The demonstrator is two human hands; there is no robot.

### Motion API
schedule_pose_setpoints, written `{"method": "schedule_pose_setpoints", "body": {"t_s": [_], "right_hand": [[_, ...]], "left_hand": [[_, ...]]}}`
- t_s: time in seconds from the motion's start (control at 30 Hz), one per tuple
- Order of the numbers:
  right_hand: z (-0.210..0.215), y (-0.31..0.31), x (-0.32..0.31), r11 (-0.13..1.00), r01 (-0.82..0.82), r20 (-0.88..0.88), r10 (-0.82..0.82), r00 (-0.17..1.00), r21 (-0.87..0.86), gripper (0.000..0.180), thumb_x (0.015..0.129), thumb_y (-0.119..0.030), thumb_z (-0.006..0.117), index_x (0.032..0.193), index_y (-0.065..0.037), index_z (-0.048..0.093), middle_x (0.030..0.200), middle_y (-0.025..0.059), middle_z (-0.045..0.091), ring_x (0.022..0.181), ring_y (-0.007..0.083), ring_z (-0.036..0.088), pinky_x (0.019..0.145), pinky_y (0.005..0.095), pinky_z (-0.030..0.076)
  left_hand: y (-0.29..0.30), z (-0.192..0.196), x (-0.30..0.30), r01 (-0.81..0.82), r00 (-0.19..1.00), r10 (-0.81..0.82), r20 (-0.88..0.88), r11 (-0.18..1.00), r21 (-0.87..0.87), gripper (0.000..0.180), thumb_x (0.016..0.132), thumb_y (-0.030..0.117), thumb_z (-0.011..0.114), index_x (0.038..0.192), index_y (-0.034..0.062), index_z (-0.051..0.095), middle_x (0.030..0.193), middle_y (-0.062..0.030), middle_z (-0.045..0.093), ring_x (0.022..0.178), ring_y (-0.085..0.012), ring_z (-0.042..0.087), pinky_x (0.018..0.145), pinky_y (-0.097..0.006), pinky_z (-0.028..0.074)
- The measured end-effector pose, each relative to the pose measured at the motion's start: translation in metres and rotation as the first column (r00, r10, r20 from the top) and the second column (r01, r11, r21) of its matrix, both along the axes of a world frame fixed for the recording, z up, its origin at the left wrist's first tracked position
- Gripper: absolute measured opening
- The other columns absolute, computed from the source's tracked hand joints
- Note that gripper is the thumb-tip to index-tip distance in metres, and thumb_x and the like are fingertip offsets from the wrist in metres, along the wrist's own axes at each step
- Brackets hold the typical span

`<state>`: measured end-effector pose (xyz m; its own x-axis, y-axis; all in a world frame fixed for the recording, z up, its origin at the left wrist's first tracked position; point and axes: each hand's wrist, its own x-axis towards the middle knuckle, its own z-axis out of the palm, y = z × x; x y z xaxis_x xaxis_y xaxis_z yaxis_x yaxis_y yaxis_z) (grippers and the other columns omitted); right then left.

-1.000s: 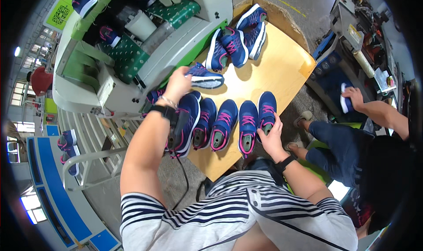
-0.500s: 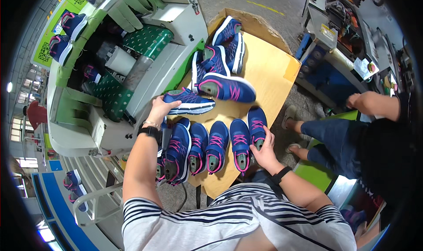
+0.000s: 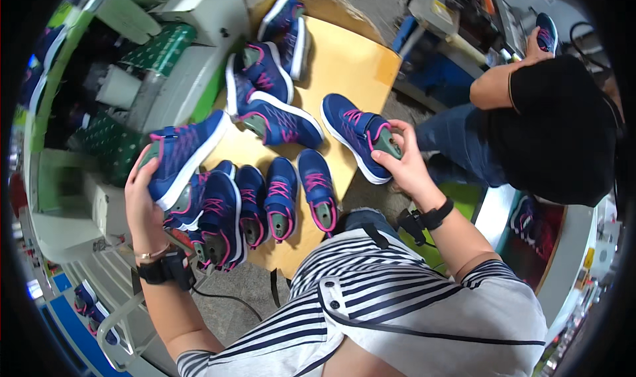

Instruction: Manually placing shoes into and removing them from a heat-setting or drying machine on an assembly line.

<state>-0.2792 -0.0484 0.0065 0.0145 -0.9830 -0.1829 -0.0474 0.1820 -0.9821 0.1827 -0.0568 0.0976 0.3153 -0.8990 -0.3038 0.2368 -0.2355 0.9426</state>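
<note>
Both hands hold blue sneakers with pink laces and white soles. My left hand (image 3: 142, 201) is closed round the heel of one sneaker (image 3: 189, 153), raised at the table's left edge with its toe pointing away. In my right hand (image 3: 412, 162) another sneaker (image 3: 349, 120) is gripped by its heel, above the table's right edge; a grey-green form shows in its opening. A row of matching sneakers (image 3: 281, 195) stands along the near edge of the yellow table (image 3: 341, 56). Farther back, several more sneakers (image 3: 285, 122) lie piled, some tipped on their sides.
At the left stands a machine with a green dotted belt (image 3: 173, 49). A co-worker in a black top (image 3: 550, 125) bends at the right, a sneaker (image 3: 546, 34) in hand. Torn cardboard (image 3: 338, 9) borders the table's far end. More shoes (image 3: 93, 307) sit at the lower left.
My right hand has lifted the rightmost sneaker out of the row. My left hand has raised its sneaker and drawn it left and nearer. The co-worker now leans over with a sneaker.
</note>
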Motion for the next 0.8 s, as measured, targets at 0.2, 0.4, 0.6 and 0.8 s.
{"method": "schedule_pose_setpoints", "body": {"t_s": [0.2, 0.4, 0.6, 0.8], "right_hand": [[0.059, -0.11, 0.102, 0.945, -0.295, 0.091, 0.309, 0.947, -0.141, 0.064, 0.084, -0.014, 0.075, 0.137, -0.007, 0.042, 0.117, 0.0119, 0.059, 0.109, 0.019, 0.058, 0.096, 0.0318, 0.047], [0.105, -0.254, 0.327, 0.765, -0.375, -0.092, 0.387, 0.918, -0.524, 0.057, 0.082, -0.018, 0.074, 0.131, -0.005, 0.049, 0.121, 0.0173, 0.06, 0.11, 0.0253, 0.06, 0.095, 0.036, 0.048], [0.053, -0.366, 0.5, 0.726, -0.461, -0.526, 0.161, 0.835, -0.509, 0.063, 0.091, -0.021, 0.062, 0.147, -0.009, 0.036, 0.134, 0.0259, 0.052, 0.119, 0.0456, 0.054, 0.101, 0.0502, 0.045], [0.057, -0.324, 0.367, 0.412, -0.675, -0.492, 0.469, 0.733, -0.612, 0.048, 0.091, -0.029, 0.068, 0.129, -0.002, 0.057, 0.126, 0.0189, 0.061, 0.107, 0.0326, 0.063, 0.093, 0.0382, 0.051]], "left_hand": [[0.017, 0.025, 0.065, -0.286, 0.875, 0.235, -0.423, 0.956, -0.061, 0.021, 0.092, 0.009, 0.061, 0.107, -0.0053, 0.064, 0.107, -0.0175, 0.071, 0.096, -0.0294, 0.07, 0.092, -0.041, 0.056], [-0.029, 0.041, 0.087, -0.467, 0.861, 0.506, -0.053, 0.745, -0.476, 0.049, 0.088, -0.002, 0.063, 0.134, -0.0094, 0.049, 0.117, -0.0149, 0.066, 0.101, -0.0206, 0.067, 0.092, -0.031, 0.053], [-0.132, -0.038, 0.161, -0.543, 0.123, 0.442, 0.889, 0.779, -0.313, 0.088, 0.087, 0.029, 0.069, 0.151, -0.0058, 0.022, 0.15, -0.03, 0.032, 0.134, -0.0472, 0.041, 0.112, -0.048, 0.036], [-0.068, 0.014, 0.115, -0.247, 0.765, 0.308, 0.565, 0.951, -0.185, 0.07, 0.094, 0.032, 0.068, 0.147, -0.0015, 0.04, 0.14, -0.019, 0.049, 0.119, -0.022, 0.054, 0.102, -0.032, 0.042]]}}
